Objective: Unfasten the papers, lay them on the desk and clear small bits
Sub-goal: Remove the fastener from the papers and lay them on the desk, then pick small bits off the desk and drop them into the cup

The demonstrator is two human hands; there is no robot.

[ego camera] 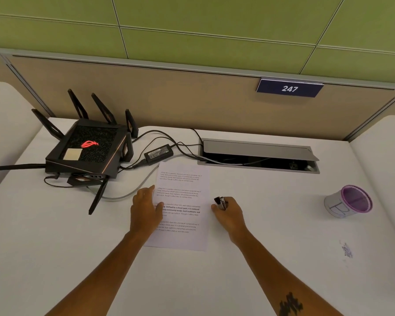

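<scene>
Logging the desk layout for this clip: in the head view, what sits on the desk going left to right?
Router → power adapter → left hand on the papers → right hand gripping a staple remover → purple-rimmed cup.

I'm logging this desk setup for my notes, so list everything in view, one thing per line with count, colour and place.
papers: one sheet or stack, cannot tell which, white with black text, flat at desk centre
staple remover: one, black and metal, in the right hand
cup: one, white with purple rim, desk right
router: one, black with red logo, desk left
power adapter: one, black, behind the papers
cables: several, black and grey, between router and cable tray
cable tray: one, grey, lid open, back of desk
sign 247: one, dark blue, on partition
desk: one, white
left hand: rests on the papers' left edge
right hand: grips the staple remover
</scene>
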